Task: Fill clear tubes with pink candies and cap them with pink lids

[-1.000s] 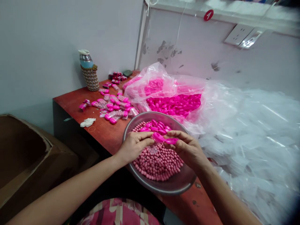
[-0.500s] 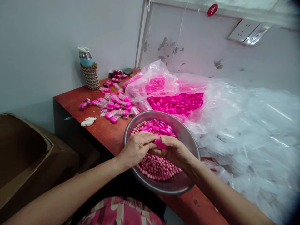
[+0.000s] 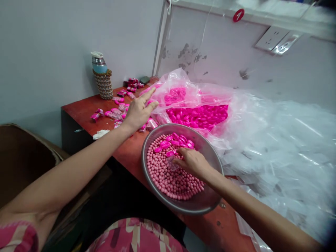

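Note:
My left hand (image 3: 138, 111) is stretched out over a heap of filled pink-capped capsules (image 3: 118, 111) on the red table (image 3: 126, 148), fingers spread and holding nothing. My right hand (image 3: 191, 162) rests inside a round metal bowl (image 3: 202, 204) of small pink beads (image 3: 168, 176). Its fingers are bent together at the beads, beside loose bright pink caps (image 3: 174, 141) and a clear bit of plastic (image 3: 171, 163). What they pinch is hidden.
An open plastic bag of bright pink caps (image 3: 199, 115) lies behind the bowl. A mass of clear plastic (image 3: 283, 147) covers the table's right side. A bottle in a woven sleeve (image 3: 102, 78) stands at the back left. A brown cardboard box (image 3: 23, 157) sits left of the table.
Both hands were joined over the bowl around a pink capsule. My left hand has since swung out to the heap of filled capsules and opened; my right hand dropped onto the beads.

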The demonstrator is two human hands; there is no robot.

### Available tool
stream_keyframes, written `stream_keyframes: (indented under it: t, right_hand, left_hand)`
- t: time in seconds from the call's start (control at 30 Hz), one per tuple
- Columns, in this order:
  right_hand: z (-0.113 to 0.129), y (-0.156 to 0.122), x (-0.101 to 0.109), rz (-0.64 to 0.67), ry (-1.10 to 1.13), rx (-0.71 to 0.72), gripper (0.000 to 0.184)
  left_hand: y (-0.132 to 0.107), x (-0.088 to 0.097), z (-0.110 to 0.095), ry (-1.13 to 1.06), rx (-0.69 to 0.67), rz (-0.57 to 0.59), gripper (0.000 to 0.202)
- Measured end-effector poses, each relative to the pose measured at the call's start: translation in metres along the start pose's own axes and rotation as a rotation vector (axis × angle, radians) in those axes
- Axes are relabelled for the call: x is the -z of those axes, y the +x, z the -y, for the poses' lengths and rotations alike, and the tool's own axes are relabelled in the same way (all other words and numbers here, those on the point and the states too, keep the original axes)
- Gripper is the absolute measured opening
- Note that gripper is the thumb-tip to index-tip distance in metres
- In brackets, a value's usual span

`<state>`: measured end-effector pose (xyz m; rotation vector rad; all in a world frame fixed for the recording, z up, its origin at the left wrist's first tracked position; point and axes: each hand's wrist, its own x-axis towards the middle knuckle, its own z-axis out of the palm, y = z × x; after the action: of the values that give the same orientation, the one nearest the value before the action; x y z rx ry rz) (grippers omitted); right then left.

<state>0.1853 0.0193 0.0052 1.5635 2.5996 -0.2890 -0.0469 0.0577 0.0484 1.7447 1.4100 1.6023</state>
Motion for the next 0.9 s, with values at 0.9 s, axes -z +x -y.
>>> stream_keyframes:
  t: [0.9]
  right_hand:
    - [0.042, 0.023, -0.031, 0.153, 0.307, 0.469, 0.007]
  left_hand:
    - [-0.101, -0.027, -0.001, -0.161, 0.222, 0.128, 0.027]
